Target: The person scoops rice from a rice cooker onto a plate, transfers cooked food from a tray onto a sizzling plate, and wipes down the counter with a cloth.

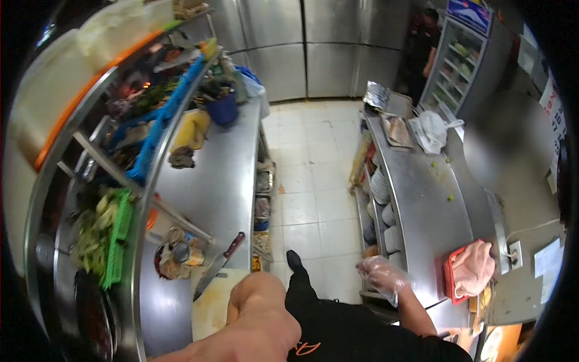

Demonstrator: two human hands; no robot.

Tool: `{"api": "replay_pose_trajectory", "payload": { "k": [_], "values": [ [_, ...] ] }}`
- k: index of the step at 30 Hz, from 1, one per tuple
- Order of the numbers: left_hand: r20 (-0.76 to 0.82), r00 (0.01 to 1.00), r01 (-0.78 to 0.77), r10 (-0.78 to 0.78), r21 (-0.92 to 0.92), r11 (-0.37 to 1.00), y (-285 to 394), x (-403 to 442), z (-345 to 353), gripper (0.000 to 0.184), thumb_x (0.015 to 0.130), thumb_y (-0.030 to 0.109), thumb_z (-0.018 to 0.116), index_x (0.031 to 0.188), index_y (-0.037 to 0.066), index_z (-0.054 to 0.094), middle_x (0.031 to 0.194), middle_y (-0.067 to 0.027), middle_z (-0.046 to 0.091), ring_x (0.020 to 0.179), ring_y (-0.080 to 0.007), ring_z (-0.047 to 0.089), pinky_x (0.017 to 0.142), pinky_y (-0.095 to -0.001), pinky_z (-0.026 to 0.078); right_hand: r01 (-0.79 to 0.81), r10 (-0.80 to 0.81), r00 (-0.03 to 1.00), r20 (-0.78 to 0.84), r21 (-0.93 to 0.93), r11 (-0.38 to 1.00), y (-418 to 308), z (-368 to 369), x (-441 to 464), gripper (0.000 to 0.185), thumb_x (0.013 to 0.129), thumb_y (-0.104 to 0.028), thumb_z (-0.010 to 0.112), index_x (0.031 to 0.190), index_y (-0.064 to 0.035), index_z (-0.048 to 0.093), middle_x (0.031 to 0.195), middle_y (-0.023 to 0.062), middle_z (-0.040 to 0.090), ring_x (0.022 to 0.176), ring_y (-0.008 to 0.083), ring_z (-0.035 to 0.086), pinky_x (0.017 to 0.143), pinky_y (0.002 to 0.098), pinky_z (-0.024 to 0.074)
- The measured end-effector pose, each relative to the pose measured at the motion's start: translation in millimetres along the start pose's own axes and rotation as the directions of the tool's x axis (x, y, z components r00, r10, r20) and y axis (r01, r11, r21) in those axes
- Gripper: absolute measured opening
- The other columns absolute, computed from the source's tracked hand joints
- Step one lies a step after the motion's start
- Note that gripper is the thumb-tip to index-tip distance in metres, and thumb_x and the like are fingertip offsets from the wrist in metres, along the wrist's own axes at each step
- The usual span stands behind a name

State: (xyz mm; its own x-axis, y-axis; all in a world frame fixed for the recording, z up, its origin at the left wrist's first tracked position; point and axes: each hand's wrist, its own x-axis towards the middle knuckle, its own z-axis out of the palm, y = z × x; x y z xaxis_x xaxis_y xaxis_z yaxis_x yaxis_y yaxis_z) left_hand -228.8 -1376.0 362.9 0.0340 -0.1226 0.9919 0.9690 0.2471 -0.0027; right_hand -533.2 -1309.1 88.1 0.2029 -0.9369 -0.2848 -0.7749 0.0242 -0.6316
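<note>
My right hand (385,274), in a clear plastic glove, is held out beside the right-hand counter's lower shelves. Its fingers are loosely apart, and I see nothing in them. My left arm (256,308) is bent over the near end of the left counter, by a pale cutting board (211,314). The fingers on that side are hidden. A knife (220,264) with a dark red handle lies across the board's far edge, its blade towards me. Left of it are a can (181,252) and crumpled brown wrapping.
Over the left counter (211,181), a shelf holds a green basket (117,241) of leafy greens and blue trays (142,151). The right counter (416,205) bears a red basket (452,274) with a pink cloth. A person (424,51) stands by a glass-door fridge (455,63). Tiled floor (313,181) runs between.
</note>
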Motion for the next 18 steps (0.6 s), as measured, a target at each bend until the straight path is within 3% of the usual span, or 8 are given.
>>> {"api": "replay_pose_trajectory", "payload": {
  "k": [2, 3, 7, 8, 11, 14, 17, 18],
  "values": [
    [-0.042, 0.998, 0.033, -0.035, -0.051, 0.998, -3, 1, -39, 0.010, 0.090, 0.001, 0.063, 0.099, -0.003, 0.060, 0.103, -0.0096, 0.045, 0.090, -0.0222, 0.053, 0.067, -0.0343, 0.063, 0.016, -0.015, 0.995, -0.099, 0.011, 1.000, 3, -9, 22, 0.029, 0.094, -0.019, 0.058, 0.118, -0.0056, 0.065, 0.112, 0.0182, 0.068, 0.109, 0.0362, 0.062, 0.096, 0.0436, 0.0484],
    [-0.063, 0.997, 0.048, -0.053, -0.077, 0.996, -4, 1, -58, 0.010, 0.091, 0.001, 0.063, 0.099, -0.003, 0.060, 0.103, -0.0095, 0.045, 0.089, -0.0221, 0.053, 0.067, -0.0337, 0.062, 0.053, -0.072, 0.977, -0.202, -0.096, 0.994, 4, -15, 34, 0.029, 0.092, -0.016, 0.058, 0.118, -0.0055, 0.065, 0.113, 0.0182, 0.068, 0.110, 0.0365, 0.061, 0.097, 0.0435, 0.0482],
    [-0.008, 0.998, -0.059, 0.059, -0.245, 0.968, -13, 10, -157, 0.009, 0.092, 0.001, 0.062, 0.100, -0.002, 0.060, 0.103, -0.0090, 0.047, 0.086, -0.0228, 0.054, 0.070, -0.0373, 0.058, -0.297, 0.251, 0.946, -0.206, -0.236, 0.925, -21, -54, 81, 0.028, 0.093, -0.015, 0.055, 0.117, -0.0058, 0.067, 0.118, 0.0171, 0.067, 0.114, 0.0367, 0.060, 0.098, 0.0438, 0.0483],
    [-0.066, 0.993, -0.114, 0.102, -0.229, 0.967, -13, 11, -176, 0.009, 0.092, 0.001, 0.062, 0.100, -0.002, 0.060, 0.102, -0.0091, 0.048, 0.086, -0.0231, 0.054, 0.071, -0.0380, 0.058, -0.247, 0.192, 0.951, -0.241, -0.224, 0.943, -14, -57, 96, 0.031, 0.098, -0.030, 0.056, 0.120, -0.0105, 0.068, 0.110, 0.0197, 0.069, 0.106, 0.0397, 0.064, 0.091, 0.0456, 0.0514],
    [-0.268, 0.939, -0.237, 0.214, -0.056, 0.970, -13, 13, -212, 0.010, 0.092, 0.002, 0.061, 0.102, -0.001, 0.061, 0.103, -0.0096, 0.050, 0.085, -0.0235, 0.055, 0.070, -0.0379, 0.058, -0.281, 0.232, 0.946, -0.227, -0.218, 0.935, -23, -75, 141, 0.028, 0.092, -0.018, 0.057, 0.115, -0.0073, 0.069, 0.112, 0.0203, 0.068, 0.106, 0.0394, 0.063, 0.094, 0.0443, 0.0502],
    [-0.256, 0.965, -0.102, 0.054, -0.179, 0.979, 8, 23, -263, 0.010, 0.093, 0.003, 0.061, 0.102, 0.000, 0.061, 0.104, -0.0099, 0.052, 0.084, -0.0240, 0.056, 0.067, -0.0383, 0.059, -0.371, 0.331, 0.921, -0.207, -0.203, 0.906, -65, -101, 184, 0.028, 0.092, -0.020, 0.061, 0.114, -0.0069, 0.069, 0.112, 0.0205, 0.068, 0.108, 0.0394, 0.063, 0.095, 0.0438, 0.0500],
    [-0.212, 0.977, -0.075, 0.022, -0.245, 0.967, 16, 28, -292, 0.011, 0.094, 0.006, 0.060, 0.105, 0.002, 0.061, 0.105, -0.0085, 0.052, 0.082, -0.0228, 0.057, 0.059, -0.0380, 0.056, -0.390, 0.375, 0.920, -0.112, -0.171, 0.905, -84, -111, 223, 0.030, 0.091, -0.018, 0.062, 0.118, -0.0068, 0.068, 0.119, 0.0197, 0.067, 0.114, 0.0367, 0.061, 0.098, 0.0430, 0.0496],
    [-0.133, 0.991, -0.014, -0.029, -0.311, 0.950, 24, 31, -310, 0.012, 0.094, 0.007, 0.061, 0.106, 0.003, 0.061, 0.105, -0.0078, 0.052, 0.082, -0.0222, 0.057, 0.058, -0.0374, 0.055, -0.260, 0.248, 0.965, -0.081, -0.263, 0.929, -72, -110, 239, 0.031, 0.091, -0.018, 0.062, 0.119, -0.0070, 0.068, 0.121, 0.0194, 0.066, 0.115, 0.0359, 0.061, 0.099, 0.0429, 0.0492]
  ]
}}
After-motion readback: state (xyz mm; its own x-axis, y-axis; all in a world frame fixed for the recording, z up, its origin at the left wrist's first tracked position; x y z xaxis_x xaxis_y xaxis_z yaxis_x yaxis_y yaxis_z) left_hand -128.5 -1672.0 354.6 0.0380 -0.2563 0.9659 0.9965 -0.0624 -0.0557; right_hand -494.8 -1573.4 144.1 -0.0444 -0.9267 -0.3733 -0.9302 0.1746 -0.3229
